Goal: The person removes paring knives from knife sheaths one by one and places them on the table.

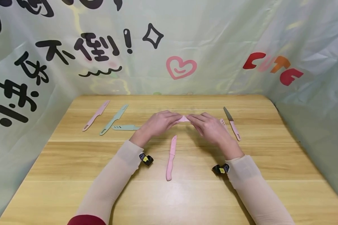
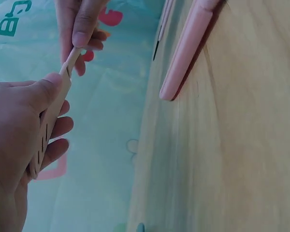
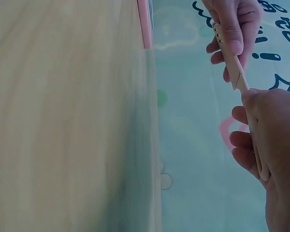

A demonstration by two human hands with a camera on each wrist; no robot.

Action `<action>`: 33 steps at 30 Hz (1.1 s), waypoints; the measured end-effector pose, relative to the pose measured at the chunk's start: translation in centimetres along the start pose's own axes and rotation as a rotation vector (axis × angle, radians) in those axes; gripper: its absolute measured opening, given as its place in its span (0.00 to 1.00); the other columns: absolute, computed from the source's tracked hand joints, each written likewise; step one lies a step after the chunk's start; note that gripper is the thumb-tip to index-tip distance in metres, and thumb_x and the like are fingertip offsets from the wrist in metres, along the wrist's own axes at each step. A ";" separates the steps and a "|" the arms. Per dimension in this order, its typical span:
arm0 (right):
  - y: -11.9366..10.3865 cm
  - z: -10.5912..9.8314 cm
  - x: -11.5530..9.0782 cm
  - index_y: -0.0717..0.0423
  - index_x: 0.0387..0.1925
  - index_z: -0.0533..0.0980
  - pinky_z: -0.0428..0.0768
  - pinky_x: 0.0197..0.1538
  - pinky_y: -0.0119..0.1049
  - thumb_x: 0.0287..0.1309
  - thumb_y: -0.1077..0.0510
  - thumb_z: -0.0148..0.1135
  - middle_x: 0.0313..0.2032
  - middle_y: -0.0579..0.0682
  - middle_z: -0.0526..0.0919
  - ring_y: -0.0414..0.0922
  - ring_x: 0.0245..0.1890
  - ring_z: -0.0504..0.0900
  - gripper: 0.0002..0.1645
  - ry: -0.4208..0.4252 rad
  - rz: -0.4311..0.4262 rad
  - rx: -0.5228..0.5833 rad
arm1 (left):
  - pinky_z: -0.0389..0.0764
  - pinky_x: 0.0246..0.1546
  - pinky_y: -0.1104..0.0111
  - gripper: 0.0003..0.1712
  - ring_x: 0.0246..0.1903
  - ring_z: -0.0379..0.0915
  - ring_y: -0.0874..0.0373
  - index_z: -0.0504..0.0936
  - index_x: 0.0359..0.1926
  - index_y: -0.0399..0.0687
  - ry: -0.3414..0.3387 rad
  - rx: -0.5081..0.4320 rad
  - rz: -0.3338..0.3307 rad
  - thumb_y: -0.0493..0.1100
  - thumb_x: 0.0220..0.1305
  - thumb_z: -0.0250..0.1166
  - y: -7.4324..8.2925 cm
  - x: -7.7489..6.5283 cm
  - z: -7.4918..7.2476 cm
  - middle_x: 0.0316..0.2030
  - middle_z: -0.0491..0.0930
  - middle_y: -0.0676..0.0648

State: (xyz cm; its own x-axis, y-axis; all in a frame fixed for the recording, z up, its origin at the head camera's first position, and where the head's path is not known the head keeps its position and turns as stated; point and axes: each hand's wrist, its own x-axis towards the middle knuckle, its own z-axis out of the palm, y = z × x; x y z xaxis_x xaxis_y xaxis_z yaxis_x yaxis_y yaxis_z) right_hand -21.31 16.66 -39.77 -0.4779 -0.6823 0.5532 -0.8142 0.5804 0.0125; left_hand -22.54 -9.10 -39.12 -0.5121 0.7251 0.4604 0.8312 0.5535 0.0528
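Observation:
Between both hands, above the table's far half, is a pink knife [image 3: 253,128] with a slotted pink blade cover [image 2: 49,118] over its blade. My left hand [image 1: 161,122] grips the cover, thumb on one side and fingers on the other. The handle end is held by my right hand [image 1: 208,126], its fingers curled round it. No bare metal shows where the cover meets the handle. Nearer me, a second pink knife [image 1: 171,157] lies on the table. Behind the right hand, another pink slotted piece [image 1: 223,122] is partly hidden.
On the left lie a pink knife [image 1: 96,115], a green knife [image 1: 114,119] and a green slotted blade cover [image 1: 125,127], its right end behind the left wrist. A pink-handled knife [image 1: 232,123] with bare blade lies right. A printed cloth [image 1: 214,40] hangs behind the wooden table [image 1: 59,175].

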 end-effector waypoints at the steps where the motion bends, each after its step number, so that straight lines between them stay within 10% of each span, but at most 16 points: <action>1: 0.0 0.0 0.0 0.56 0.61 0.76 0.83 0.47 0.44 0.61 0.62 0.65 0.53 0.52 0.83 0.52 0.44 0.82 0.25 0.000 0.001 0.001 | 0.76 0.58 0.64 0.18 0.52 0.78 0.52 0.81 0.58 0.45 0.017 0.027 0.021 0.44 0.70 0.62 0.0 -0.1 0.0 0.54 0.81 0.46; 33: -0.5 0.9 0.7 0.56 0.56 0.80 0.82 0.47 0.41 0.62 0.64 0.64 0.48 0.51 0.85 0.49 0.43 0.80 0.20 -0.043 0.029 0.102 | 0.77 0.58 0.64 0.18 0.52 0.78 0.53 0.83 0.56 0.44 0.038 0.008 0.021 0.42 0.67 0.65 -0.5 -1.3 0.7 0.53 0.82 0.46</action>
State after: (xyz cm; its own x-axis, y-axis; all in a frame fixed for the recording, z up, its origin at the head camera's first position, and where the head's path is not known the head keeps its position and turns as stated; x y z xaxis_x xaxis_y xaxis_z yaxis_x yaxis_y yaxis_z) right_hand -21.54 15.54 -40.16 -0.5141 -0.6854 0.5156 -0.8278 0.5540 -0.0889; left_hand -22.46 -10.05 -40.34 -0.4858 0.7208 0.4945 0.8398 0.5417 0.0354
